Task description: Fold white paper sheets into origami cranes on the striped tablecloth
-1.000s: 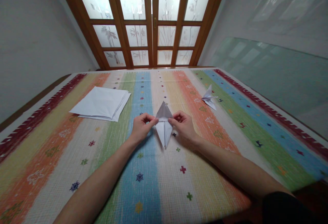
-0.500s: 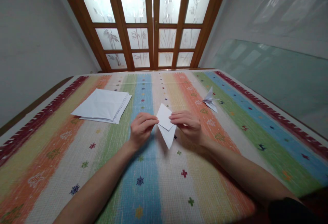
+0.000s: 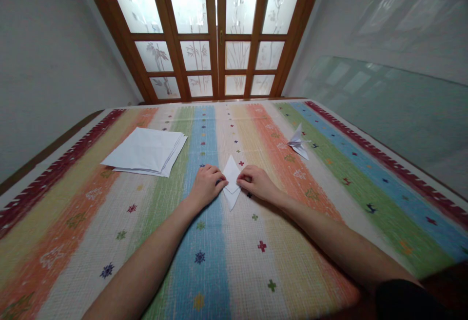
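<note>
A folded piece of white paper [image 3: 231,171], shaped like a narrow diamond with a smaller flap on top, lies on the striped tablecloth in front of me. My left hand [image 3: 208,183] pinches its left edge between thumb and fingers. On the opposite edge, my right hand [image 3: 256,181] grips the paper in the same way, fingers curled. The fingertips cover parts of both side corners. The paper's upper and lower points stick out between the hands.
At the left lies a stack of white paper sheets [image 3: 144,149]. A finished-looking folded paper crane [image 3: 299,143] sits to the right. The striped tablecloth [image 3: 175,281] covers the table, with wooden glazed doors [image 3: 219,37] beyond its far edge.
The folded paper has turned upright and come down flat against the cloth, looking narrower. Both hands have shifted closer together along its lower sides. The stack and crane stay put.
</note>
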Action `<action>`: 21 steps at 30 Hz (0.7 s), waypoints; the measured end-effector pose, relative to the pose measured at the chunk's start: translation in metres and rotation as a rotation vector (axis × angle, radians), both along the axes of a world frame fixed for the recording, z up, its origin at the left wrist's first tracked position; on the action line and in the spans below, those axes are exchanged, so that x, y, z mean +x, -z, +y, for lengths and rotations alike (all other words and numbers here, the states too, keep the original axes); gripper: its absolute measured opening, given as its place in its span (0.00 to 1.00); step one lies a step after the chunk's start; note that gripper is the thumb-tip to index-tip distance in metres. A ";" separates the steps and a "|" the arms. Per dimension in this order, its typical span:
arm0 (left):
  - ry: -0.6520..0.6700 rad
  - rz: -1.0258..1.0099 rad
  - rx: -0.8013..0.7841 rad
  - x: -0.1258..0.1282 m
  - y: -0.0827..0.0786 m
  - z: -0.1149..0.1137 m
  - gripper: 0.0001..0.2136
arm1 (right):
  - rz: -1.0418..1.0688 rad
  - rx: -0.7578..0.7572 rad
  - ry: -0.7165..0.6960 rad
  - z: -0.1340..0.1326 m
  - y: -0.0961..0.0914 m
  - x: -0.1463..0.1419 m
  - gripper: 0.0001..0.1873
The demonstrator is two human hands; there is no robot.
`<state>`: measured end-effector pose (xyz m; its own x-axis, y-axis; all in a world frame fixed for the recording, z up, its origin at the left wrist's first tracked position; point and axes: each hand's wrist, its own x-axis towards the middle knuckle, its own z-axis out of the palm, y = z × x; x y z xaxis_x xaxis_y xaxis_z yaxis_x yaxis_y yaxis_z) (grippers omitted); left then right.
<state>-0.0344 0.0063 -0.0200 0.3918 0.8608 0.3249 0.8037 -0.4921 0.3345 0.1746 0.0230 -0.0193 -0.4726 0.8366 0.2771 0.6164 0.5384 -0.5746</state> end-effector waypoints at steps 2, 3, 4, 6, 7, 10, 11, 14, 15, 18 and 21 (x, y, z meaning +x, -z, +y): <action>-0.055 -0.007 -0.025 0.002 0.000 0.002 0.06 | 0.010 0.010 0.108 -0.001 0.003 -0.004 0.08; -0.086 -0.015 -0.035 0.002 0.000 0.003 0.05 | 0.023 0.007 0.152 -0.002 0.004 -0.006 0.14; -0.116 -0.025 -0.047 0.003 0.001 0.004 0.06 | 0.037 -0.005 0.180 -0.002 0.006 -0.006 0.20; -0.158 -0.058 -0.081 0.002 0.001 0.006 0.13 | 0.071 -0.042 0.194 -0.002 0.008 -0.007 0.26; -0.164 -0.080 -0.104 0.001 0.002 0.007 0.15 | 0.094 -0.062 0.194 -0.002 0.009 -0.007 0.25; -0.146 -0.158 -0.165 -0.002 0.003 0.010 0.15 | 0.177 -0.122 0.214 -0.001 0.011 -0.007 0.23; -0.140 -0.183 -0.179 -0.002 0.004 0.011 0.13 | 0.205 -0.146 0.227 0.000 0.011 -0.007 0.22; -0.146 -0.225 -0.206 -0.004 0.005 0.013 0.11 | 0.262 -0.202 0.245 0.001 0.012 -0.008 0.19; -0.151 -0.230 -0.209 -0.004 0.005 0.013 0.10 | 0.266 -0.210 0.244 0.002 0.011 -0.008 0.17; -0.154 -0.231 -0.208 -0.004 0.005 0.013 0.04 | 0.226 -0.198 0.232 0.002 0.011 -0.007 0.08; -0.140 -0.225 -0.201 -0.004 0.005 0.014 0.01 | 0.180 -0.167 0.208 0.004 0.011 -0.004 0.02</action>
<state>-0.0389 0.0202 -0.0247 0.2032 0.9567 0.2082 0.7540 -0.2886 0.5901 0.1704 0.0267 -0.0305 -0.2426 0.9511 0.1915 0.5834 0.3007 -0.7544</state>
